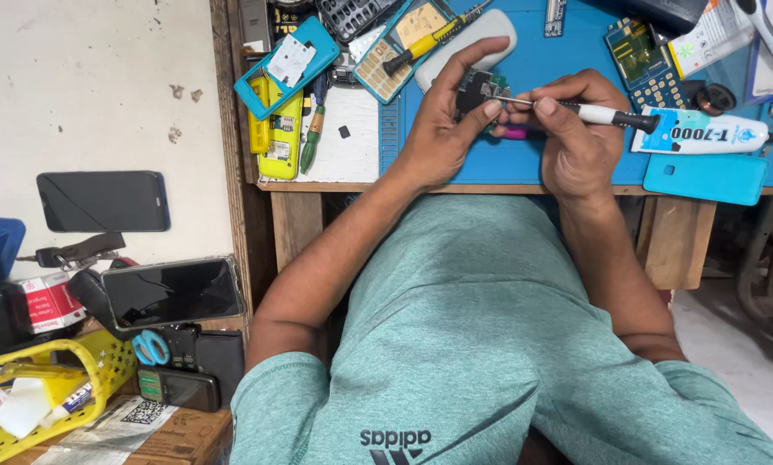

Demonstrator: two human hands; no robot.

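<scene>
Risk of slip: left hand (pixel 445 120) pinches small circuit board (pixel 479 89) above blue mat (pixel 559 69), upper centre of frame. Right hand (pixel 576 129) grips white screwdriver (pixel 593 113), tip on board. Unsupported board could tilt; tip may skid and gouge parts.

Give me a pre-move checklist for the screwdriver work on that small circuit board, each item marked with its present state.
1. Circuit board pinched in left hand fingers: ok.
2. Screwdriver gripped by right hand: ok.
3. Metal tip meets the board: ok; whether it sits in a screw head: cannot tell.
4. Board held over the blue mat, so a dropped part lands there: ok.
5. Bench around the hands uncluttered: not ok; glue tube, blue phone case and keypad board lie close.
6. Spare yellow-handled screwdriver lies near the left hand: ok.
</scene>
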